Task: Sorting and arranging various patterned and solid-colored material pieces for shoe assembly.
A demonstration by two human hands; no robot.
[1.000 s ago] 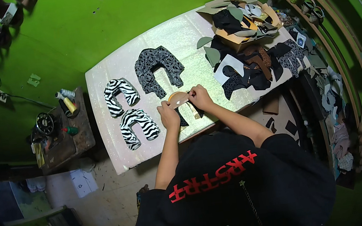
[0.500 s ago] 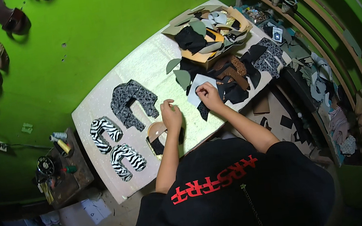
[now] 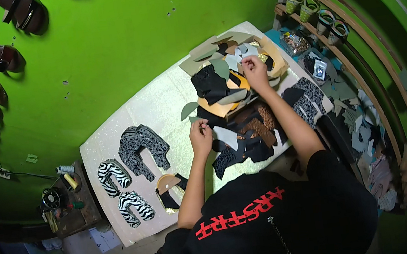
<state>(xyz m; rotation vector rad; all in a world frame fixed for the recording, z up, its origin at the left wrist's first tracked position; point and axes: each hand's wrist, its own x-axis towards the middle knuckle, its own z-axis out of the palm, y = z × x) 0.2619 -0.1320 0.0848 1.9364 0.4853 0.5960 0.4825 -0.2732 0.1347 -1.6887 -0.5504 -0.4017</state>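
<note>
Up goes the bare right hand point(image 3: 255, 71), away from the white sheet and over to the open tan cardboard box point(image 3: 278, 58) heaped with scraps; the bare left hand point(image 3: 201, 138) has shifted too, off the half-round tan piece point(image 3: 169, 183) and across to the loose cuttings; the two hands are well apart now, right fingers bunched at a pale curved scrap point(image 3: 246, 51), left fingers curled beside the angular white sheet point(image 3: 226, 137); at this size I can't fairly tell whether either is gripping anything; the half-round tan piece lies on the counter point(image 3: 174, 97), left of the left forearm, black strips around it; beyond sits the U-shaped grey-and-black patterned stack point(image 3: 142, 148), with two U-shaped zebra-striped stacks point(image 3: 136, 208) to its left; and brown patterned offcuts point(image 3: 262, 127) lie just below the box.
</note>
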